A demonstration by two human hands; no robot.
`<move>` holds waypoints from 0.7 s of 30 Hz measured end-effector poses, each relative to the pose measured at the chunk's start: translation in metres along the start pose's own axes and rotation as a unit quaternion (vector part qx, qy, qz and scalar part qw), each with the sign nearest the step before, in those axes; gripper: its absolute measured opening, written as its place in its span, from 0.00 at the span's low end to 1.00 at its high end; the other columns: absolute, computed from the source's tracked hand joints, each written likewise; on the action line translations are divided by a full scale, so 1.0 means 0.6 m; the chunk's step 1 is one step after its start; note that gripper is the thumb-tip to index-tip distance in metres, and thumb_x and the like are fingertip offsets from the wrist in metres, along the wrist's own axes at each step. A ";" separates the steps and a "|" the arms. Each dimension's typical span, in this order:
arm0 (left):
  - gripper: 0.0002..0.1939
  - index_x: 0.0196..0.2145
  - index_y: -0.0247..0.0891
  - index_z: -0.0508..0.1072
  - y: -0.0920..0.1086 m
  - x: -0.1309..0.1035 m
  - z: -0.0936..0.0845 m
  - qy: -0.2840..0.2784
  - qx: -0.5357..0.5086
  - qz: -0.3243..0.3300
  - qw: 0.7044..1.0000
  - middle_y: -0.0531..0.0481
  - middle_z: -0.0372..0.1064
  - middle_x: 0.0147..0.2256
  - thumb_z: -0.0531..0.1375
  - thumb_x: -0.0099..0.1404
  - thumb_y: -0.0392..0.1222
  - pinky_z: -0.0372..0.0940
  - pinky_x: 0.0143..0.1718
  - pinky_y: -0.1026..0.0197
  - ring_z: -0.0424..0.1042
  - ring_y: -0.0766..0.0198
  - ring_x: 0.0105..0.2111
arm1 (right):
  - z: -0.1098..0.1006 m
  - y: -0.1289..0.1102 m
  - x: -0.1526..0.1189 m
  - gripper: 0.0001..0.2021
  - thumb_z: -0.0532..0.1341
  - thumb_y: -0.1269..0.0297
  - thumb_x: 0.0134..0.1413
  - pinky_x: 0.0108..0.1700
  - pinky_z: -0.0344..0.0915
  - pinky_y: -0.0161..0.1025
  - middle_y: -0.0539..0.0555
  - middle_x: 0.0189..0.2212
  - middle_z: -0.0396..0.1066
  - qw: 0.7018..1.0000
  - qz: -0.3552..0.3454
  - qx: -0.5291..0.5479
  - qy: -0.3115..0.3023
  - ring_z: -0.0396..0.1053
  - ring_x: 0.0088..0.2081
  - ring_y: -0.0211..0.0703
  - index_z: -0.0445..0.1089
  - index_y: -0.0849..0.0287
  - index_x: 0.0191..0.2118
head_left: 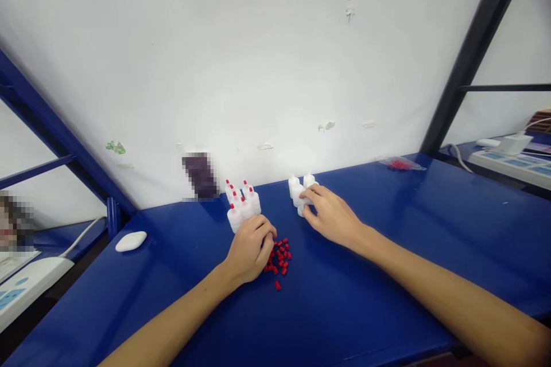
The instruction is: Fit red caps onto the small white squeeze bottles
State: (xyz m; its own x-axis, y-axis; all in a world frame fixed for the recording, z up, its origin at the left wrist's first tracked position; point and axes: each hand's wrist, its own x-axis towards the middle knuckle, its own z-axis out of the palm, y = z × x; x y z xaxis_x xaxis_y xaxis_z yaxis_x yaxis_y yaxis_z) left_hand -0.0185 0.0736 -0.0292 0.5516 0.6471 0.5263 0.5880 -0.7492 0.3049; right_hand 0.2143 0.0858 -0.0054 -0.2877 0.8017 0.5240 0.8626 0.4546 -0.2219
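Note:
Several white bottles with red caps (pixel 243 208) stand grouped against the wall side of the blue table. My left hand (pixel 252 246) is just in front of them, at the left edge of a pile of small red caps (pixel 282 255); its fingers are curled together, and what they hold, if anything, is hidden. To the right, my right hand (pixel 329 212) has its thumb and fingers around a white bottle (pixel 301 209) at the front of a few uncapped white bottles (pixel 294 185). One red cap (pixel 278 285) lies apart, nearer the front.
A white rounded object (pixel 131 241) lies at the table's left. Near the wall at the right is a clear bag with red pieces (pixel 400 164). Blue and dark metal frames (pixel 473 51) rise at both sides, with power strips (pixel 516 166) beyond them.

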 end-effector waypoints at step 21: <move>0.22 0.57 0.43 0.65 0.000 -0.002 0.003 0.099 0.079 -0.100 0.987 0.42 0.55 0.59 0.53 0.66 0.36 0.69 0.36 0.58 0.70 0.64 0.36 | -0.011 -0.012 -0.003 0.15 0.54 0.66 0.62 0.37 0.66 0.41 0.60 0.45 0.71 0.995 -0.003 -0.067 -0.077 0.71 0.43 0.51 0.70 0.57 0.52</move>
State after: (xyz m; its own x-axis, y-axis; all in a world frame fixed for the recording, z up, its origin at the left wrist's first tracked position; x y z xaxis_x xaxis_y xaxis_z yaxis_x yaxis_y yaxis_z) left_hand -0.0180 0.0732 -0.0315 0.2967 0.7281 0.6179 0.7668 -0.5673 0.3003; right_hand 0.2115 0.0785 0.0006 -0.3434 0.8540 0.3907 0.9060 0.4109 -0.1018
